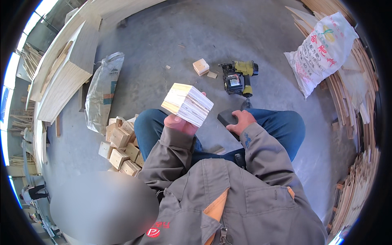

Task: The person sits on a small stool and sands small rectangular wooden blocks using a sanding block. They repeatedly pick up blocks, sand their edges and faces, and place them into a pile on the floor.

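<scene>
The person's two hands are well apart from each other, each closed on an object. The left hand [182, 125] is clamped on a pale, layered wooden block [188, 104], raised in front of the left knee and tilted, with a corner toward the camera; a thumb shows at its near side and a fingertip at its far edge. The right hand [244, 120] grips a dark, block-shaped object [227, 119] beside the right thigh; its exact kind cannot be determined. On the grey concrete floor [163, 53] ahead lies a yellow-green and black nail gun [239, 76], on its side, a hose fitting near the right knee. Left of the tool rests a small wooden block [201, 67], with a thin offcut [212, 74] just beside it. A heap of wooden blocks [122, 143] lies outside the left knee, near a crumpled whitish sack [105, 94]. At far right, a printed white sack [323, 53] rests against stacked timber strips [359, 179].
</scene>
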{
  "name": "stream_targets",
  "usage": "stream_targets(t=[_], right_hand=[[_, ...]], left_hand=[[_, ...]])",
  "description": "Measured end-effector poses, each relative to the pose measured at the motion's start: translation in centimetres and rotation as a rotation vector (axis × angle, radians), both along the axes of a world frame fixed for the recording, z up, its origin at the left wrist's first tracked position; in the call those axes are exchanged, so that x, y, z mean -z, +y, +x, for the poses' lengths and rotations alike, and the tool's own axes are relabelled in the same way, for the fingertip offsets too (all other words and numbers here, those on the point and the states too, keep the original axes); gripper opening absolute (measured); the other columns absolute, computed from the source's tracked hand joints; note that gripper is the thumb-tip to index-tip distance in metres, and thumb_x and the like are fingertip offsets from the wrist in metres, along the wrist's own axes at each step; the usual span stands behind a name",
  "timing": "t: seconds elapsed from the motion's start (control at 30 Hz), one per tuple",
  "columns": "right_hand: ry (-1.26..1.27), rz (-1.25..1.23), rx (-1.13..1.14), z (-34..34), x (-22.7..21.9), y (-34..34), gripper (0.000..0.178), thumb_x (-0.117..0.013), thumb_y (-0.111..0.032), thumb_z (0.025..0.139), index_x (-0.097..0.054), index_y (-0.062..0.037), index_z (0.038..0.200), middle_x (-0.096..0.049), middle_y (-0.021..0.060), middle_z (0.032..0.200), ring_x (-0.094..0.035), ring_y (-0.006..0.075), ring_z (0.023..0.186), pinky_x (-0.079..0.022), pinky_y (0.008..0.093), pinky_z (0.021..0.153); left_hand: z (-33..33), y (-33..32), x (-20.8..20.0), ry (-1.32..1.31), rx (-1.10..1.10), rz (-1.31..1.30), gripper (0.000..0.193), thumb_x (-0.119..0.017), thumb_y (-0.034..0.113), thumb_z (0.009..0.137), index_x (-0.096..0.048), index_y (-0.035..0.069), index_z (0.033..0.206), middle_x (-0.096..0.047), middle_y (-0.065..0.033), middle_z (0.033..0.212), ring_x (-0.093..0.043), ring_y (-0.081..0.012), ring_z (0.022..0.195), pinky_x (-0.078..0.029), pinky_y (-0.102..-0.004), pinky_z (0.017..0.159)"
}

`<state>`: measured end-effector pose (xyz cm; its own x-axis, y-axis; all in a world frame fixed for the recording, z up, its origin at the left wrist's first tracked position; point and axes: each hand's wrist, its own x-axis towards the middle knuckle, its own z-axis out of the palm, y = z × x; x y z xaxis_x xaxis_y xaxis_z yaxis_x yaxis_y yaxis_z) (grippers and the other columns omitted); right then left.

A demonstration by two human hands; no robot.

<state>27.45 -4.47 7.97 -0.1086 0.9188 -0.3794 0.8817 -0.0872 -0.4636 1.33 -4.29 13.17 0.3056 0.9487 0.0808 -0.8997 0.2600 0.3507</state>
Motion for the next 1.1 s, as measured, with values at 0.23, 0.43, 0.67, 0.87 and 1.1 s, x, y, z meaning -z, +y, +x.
stream_targets(t=[0.23,0.43,0.67,0.87,1.1], right_hand=[[0.001,-0.009,-0.005,-0.1,-0.2,0.0,0.068,-0.083,-0.044,0.077,-0.063,-0.0128,0.134,-0.06,0.0181,0.129,-0.056,0.0359,0.126,-0.047,0.0437,0.107],[0.01,-0.002,-0.007,0.0,-0.1,0.0,0.068,-0.083,-0.044,0.076,-0.064,-0.0127,0.134,-0.06,0.0186,0.129,-0.056,0.0357,0.125,-0.047,0.0438,0.106],[-0.006,-0.012,-0.011,-0.2,-0.4,0.0,0.068,-0.084,-0.042,0.076,-0.064,-0.0126,0.134,-0.06,0.0185,0.128,-0.056,0.0364,0.125,-0.047,0.0437,0.106],[-0.001,-0.007,-0.005,-0.2,-0.2,0.0,0.068,-0.084,-0.042,0.076,-0.064,-0.0125,0.134,-0.06,0.0186,0.129,-0.056,0.0359,0.126,-0.047,0.0437,0.107],[-0.008,-0.005,-0.023,-0.1,0.1,0.1,0.068,-0.085,-0.042,0.076,-0.064,-0.0125,0.134,-0.061,0.0187,0.129,-0.057,0.0359,0.125,-0.047,0.0435,0.107]], left_hand=[[0.6,0.0,0.2,-0.005,-0.059,0.01,0.069,-0.083,0.022,0.073,-0.062,0.007,0.137,-0.062,-0.0171,0.137,-0.045,-0.0486,0.139,-0.035,-0.059,0.12],[0.5,-0.3,-0.1,-0.046,-0.01,-0.057,0.056,-0.07,0.029,0.092,-0.057,0.005,0.141,-0.057,-0.0217,0.142,-0.045,-0.0489,0.139,-0.042,-0.0584,0.117],[0.4,-0.4,0.3,-0.117,-0.001,-0.048,0.062,-0.072,0.027,0.09,-0.053,0.002,0.144,-0.051,-0.0247,0.147,-0.042,-0.0495,0.142,-0.047,-0.057,0.114],[-0.3,0.0,1.6,-0.168,0.08,0.0,0.079,-0.08,0.017,0.08,-0.045,-0.001,0.148,-0.048,-0.0272,0.149,-0.042,-0.0496,0.142,-0.046,-0.0567,0.115],[-0.4,0.0,1.4,-0.186,0.089,-0.031,0.086,-0.084,0.017,0.076,-0.043,0.0,0.15,-0.047,-0.0272,0.15,-0.043,-0.0497,0.142,-0.04,-0.0559,0.119]])
